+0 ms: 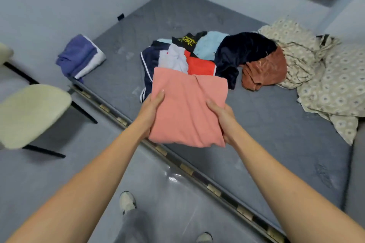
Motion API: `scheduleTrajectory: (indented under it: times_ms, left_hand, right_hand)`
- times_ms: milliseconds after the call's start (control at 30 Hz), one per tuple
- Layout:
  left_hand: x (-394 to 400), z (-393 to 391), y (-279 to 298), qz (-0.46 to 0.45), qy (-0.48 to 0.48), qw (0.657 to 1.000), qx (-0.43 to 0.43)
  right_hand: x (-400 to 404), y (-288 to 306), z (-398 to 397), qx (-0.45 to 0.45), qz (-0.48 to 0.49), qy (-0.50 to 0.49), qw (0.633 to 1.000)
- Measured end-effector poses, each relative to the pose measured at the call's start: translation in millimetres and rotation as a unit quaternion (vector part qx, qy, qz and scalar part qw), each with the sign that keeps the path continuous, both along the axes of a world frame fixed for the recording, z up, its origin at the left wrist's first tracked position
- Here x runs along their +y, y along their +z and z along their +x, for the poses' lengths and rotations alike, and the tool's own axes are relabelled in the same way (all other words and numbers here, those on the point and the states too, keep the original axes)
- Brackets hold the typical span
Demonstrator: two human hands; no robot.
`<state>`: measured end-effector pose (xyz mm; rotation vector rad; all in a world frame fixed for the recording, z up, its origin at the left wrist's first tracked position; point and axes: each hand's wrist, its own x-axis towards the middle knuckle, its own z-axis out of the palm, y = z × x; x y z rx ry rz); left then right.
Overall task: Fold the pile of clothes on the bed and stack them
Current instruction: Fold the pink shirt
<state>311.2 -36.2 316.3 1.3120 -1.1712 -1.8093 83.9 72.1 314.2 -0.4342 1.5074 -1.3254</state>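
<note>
While a person stands at the near edge of the bed (266, 124), both hands lift a folded pink garment (187, 108) just above that edge, w/ the unfolded pile (207, 53) behind it toward mid-bed.

Far left: two cream chairs (33, 112) on the floor, off the bed. At the bed's left corner sits one folded stack (81, 57), purple over white, approx. two items; it looks like the drop point for the pink piece.

Left hand (152, 108) grips the garment's left side, thumb on top, fingers hidden beneath. Right hand (221, 116) grips the right side the same way.

Handling, as a judgement: light, soft, limp knit; not fragile, not slippery. It will sag and unfold if held by one edge, so support both sides, as now, or slide palms under.

Pile count: roughly seven pieces visible, incl. navy w/ white stripes, pale grey, red, black w/ yellow print, light blue, dark navy, rust-brown; more may lie hidden. Right edge: one crumpled patterned sheet (325, 77).
</note>
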Motion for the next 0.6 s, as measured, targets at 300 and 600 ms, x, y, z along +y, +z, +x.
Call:
scheduleTrajectory:
  times_ms: [300,600]
  left_hand:
    - [-136,224,59,-0.041,0.100,0.993,-0.050]
    - [-291,363,62,-0.072,0.130,0.981,-0.128]
  right_hand:
    - [-164,61,212,0.032,-0.035,0.088,0.995]
    - [-335,49,351,0.034,-0.028,0.110,0.993]
